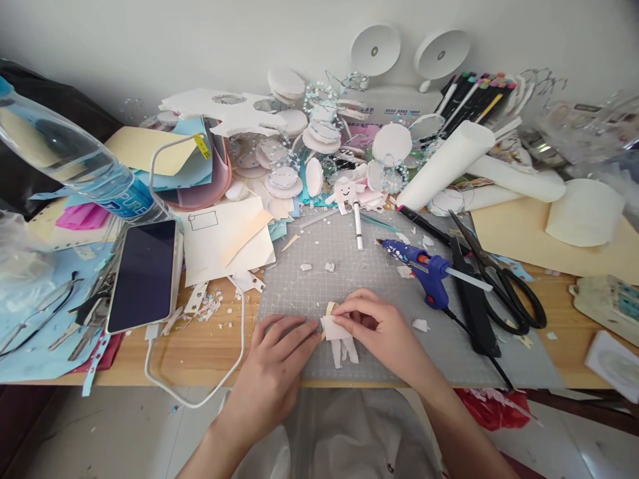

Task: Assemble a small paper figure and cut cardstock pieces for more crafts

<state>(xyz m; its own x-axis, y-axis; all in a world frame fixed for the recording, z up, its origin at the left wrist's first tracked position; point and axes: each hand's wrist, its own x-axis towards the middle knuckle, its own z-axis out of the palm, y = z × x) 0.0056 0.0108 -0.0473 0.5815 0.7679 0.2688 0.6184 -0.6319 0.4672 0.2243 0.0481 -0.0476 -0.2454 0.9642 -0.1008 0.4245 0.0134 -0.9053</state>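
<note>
A small white paper figure [343,351], with a square body and two strip-like legs, lies at the front of the grey cutting mat [299,293]. My right hand [375,326] pinches the top of its body, where a small cream paper piece [330,308] also shows. Resting flat on the mat, my left hand [282,352] has its fingers stretched out, their tips at the figure's left edge. Behind them lie a white paper cutout with a smiling face [344,191], a white pen [358,226] and small paper scraps [329,267].
To the right lie a blue glue gun [424,266] and black scissors [504,286]. A phone [144,276] with a white cable [243,319] and a tilted water bottle [74,153] are left. White paper discs [322,136] crowd the back beside rolled paper [444,166].
</note>
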